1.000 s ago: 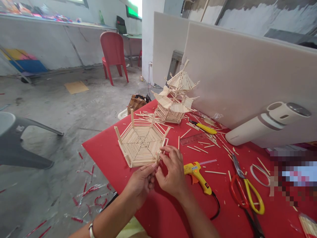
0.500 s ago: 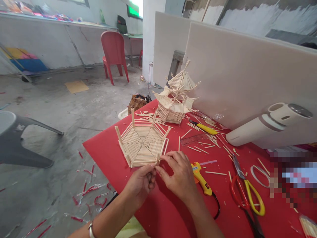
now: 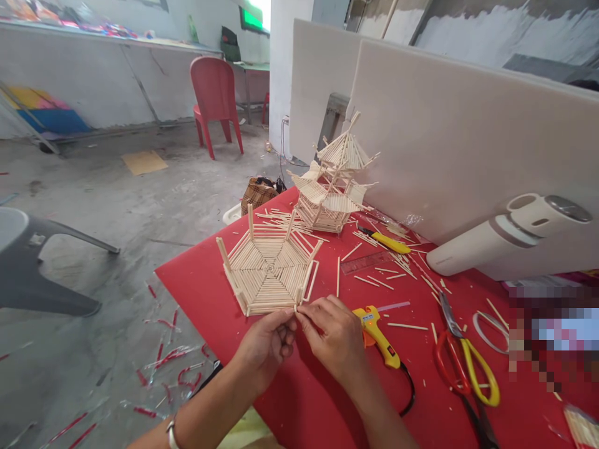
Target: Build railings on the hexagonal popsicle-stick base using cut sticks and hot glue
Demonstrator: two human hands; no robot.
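Note:
A hexagonal base of thin wooden sticks (image 3: 266,268), with short posts at its corners, lies on the red table. At its near right corner, my left hand (image 3: 267,343) is closed, thumb and forefinger pinched by the edge. My right hand (image 3: 334,333) meets it there, its thumb and forefinger pressed together. The pale end of a small wooden stick (image 3: 296,308) shows between the fingertips of both hands; most of it is hidden. A narrow stick frame (image 3: 312,280) stands out from the base's right side. Close to my right hand lies a yellow glue gun (image 3: 381,337).
Behind the base stands a tiered stick pagoda (image 3: 334,181). Loose sticks, a yellow utility knife (image 3: 390,242), a clear ruler (image 3: 365,263), scissors (image 3: 468,358) and a white tumbler (image 3: 496,240) lie to the right. White boards (image 3: 458,149) rise along the table's back edge.
My right thumb and forefinger, a little apart before, have closed together and shifted slightly down, off the corner post. My left hand and the base have hardly moved.

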